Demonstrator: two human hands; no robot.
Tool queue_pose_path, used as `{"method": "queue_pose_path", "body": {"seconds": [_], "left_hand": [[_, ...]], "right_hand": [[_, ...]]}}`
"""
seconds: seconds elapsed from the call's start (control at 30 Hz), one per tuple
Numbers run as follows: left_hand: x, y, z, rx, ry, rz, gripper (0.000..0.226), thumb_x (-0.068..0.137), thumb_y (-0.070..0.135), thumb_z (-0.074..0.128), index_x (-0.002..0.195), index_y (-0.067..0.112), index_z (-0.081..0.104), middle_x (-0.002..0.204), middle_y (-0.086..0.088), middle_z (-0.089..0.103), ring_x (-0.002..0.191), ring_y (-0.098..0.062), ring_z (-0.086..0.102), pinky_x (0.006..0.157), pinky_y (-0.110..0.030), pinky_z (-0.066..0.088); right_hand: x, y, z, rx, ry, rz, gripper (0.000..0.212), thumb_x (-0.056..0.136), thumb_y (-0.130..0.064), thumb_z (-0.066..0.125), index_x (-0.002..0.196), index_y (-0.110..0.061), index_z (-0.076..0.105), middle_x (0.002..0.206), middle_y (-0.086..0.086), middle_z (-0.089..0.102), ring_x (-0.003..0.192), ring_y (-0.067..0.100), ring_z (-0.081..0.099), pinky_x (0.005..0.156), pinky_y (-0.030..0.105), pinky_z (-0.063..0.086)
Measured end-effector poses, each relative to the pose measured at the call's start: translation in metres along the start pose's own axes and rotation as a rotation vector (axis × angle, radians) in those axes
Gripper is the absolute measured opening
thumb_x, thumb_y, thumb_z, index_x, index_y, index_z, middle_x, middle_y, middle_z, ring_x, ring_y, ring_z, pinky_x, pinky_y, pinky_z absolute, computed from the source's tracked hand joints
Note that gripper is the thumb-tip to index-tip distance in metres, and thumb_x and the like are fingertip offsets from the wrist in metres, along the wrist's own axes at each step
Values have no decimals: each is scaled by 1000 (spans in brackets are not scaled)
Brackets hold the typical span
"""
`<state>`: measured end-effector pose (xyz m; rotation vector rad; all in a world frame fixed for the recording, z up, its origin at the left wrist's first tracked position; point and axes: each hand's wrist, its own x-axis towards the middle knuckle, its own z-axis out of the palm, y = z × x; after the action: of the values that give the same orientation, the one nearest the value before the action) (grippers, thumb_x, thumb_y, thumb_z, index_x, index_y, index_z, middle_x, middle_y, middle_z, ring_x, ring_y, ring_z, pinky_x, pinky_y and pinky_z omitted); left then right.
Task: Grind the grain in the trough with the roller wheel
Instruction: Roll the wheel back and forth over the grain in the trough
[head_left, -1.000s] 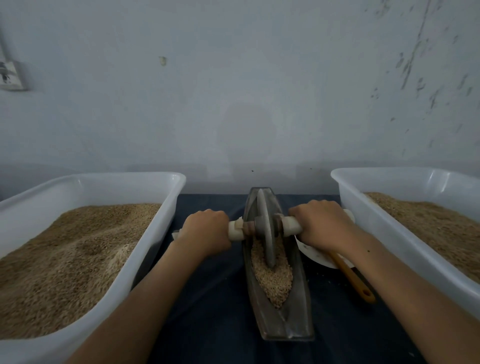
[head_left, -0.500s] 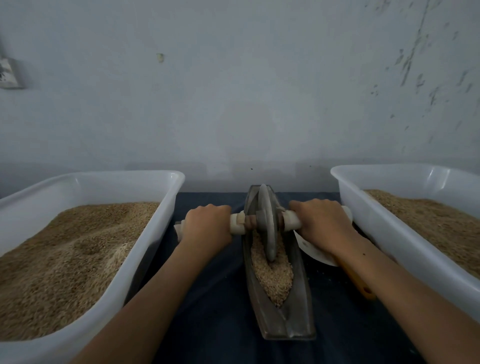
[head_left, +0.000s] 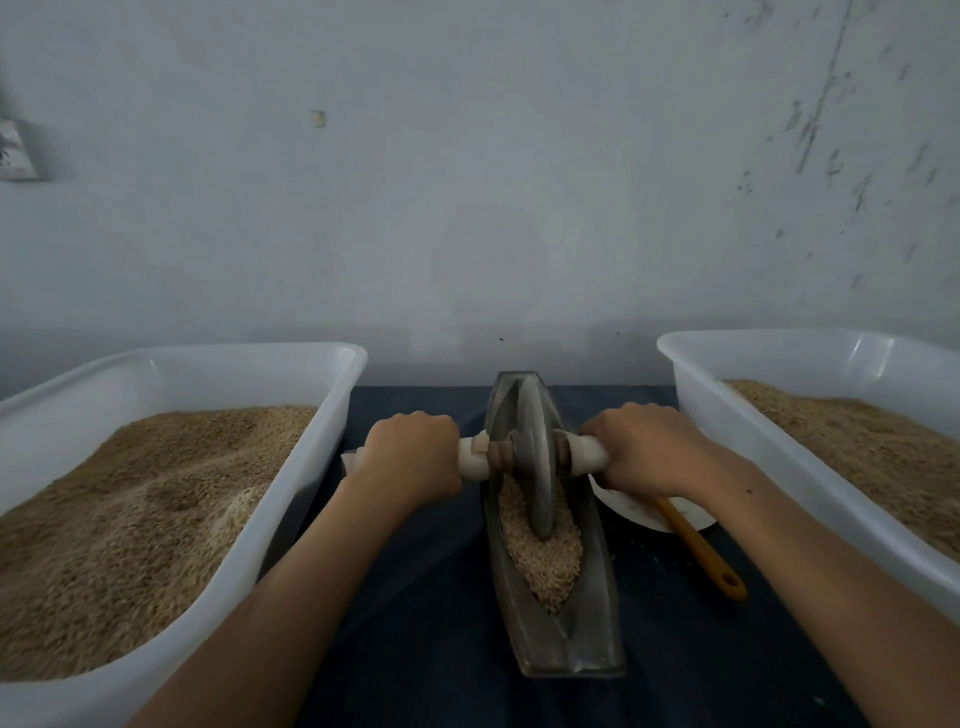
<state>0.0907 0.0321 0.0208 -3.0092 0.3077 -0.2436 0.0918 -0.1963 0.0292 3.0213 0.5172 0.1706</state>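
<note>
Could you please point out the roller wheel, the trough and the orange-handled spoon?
grey metal roller wheel (head_left: 535, 457), head view, disc face.
long grey metal trough (head_left: 571, 644), head view, bare near end.
orange-handled spoon (head_left: 701, 551), head view, mid-handle.

From my head camera, two bare forearms come into view from the bottom corners of the picture. Neither arm shows a sleeve up to the picture's lower edge. My left hand (head_left: 413, 457) and right hand (head_left: 647, 449) are also uncovered: no gloves, rings, watch or wristband are visible. A small dark spot marks the right forearm just behind the wrist. Only knuckles and hand backs show.
</note>
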Motion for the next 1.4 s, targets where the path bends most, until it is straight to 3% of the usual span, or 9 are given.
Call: {"method": "queue_pose_path", "body": {"seconds": [0.1,0.27,0.47,0.6,0.77,0.9,1.03,1.2,1.4], "left_hand": [[1,0,6,-14,95,-20,15,85,31,58,94,20,57,89,2,61,80,-18,58,67,-29,41],[-1,3,12,-18,252,-53,14,88,35,55,92,22,50,88,2,61,72,-16,51,65,-29,38],[-1,3,7,17,137,-34,16,86,31,58,96,19,58,90,1,62,81,-17,60,68,-28,44],[0,-1,0,13,-10,-1,23,83,31,61,102,18,58,90,1,61,85,-18,60,75,-30,48],[-1,0,1,4,-2,-8,21,84,30,60,101,19,58,92,0,62,85,-18,60,76,-30,49],[-1,1,5,-11,118,-29,11,87,31,56,93,22,52,93,1,62,84,-18,59,72,-30,46],[-3,2,6,-31,185,-27,15,89,33,55,98,22,51,94,2,62,84,-18,60,74,-30,48],[-5,4,1,4,127,-20,16,87,30,58,99,20,57,91,2,62,83,-16,60,74,-28,47],[-4,3,-6,-10,-78,-26,25,83,31,63,103,17,58,83,3,53,82,-16,56,74,-29,47]], "right_hand": [[4,0,11,-46,193,3,7,85,-25,56,86,-29,51,86,-4,63,80,21,60,62,31,35],[9,0,28,-111,416,11,17,86,-22,53,85,-25,37,85,-2,65,79,25,62,58,32,31],[4,1,11,-75,197,-1,8,84,-25,57,90,-27,53,87,-3,63,81,20,60,62,30,33],[0,-1,-3,-3,-18,5,19,81,-25,61,100,-25,63,87,-2,62,80,18,60,61,27,38],[1,0,1,-20,37,7,19,84,-26,60,102,-27,62,93,-2,65,85,19,62,66,29,40],[5,-1,16,-81,278,19,9,87,-24,54,89,-26,45,90,-2,64,83,24,61,62,31,33],[7,-1,28,-117,413,19,7,88,-24,53,92,-24,47,86,-2,65,79,23,61,57,30,26],[5,1,18,-65,263,23,13,85,-25,55,84,-29,43,90,-1,64,83,24,61,63,32,34],[-1,-1,1,-34,41,5,12,84,-26,59,96,-28,61,81,-5,56,75,17,54,60,28,33]]}}
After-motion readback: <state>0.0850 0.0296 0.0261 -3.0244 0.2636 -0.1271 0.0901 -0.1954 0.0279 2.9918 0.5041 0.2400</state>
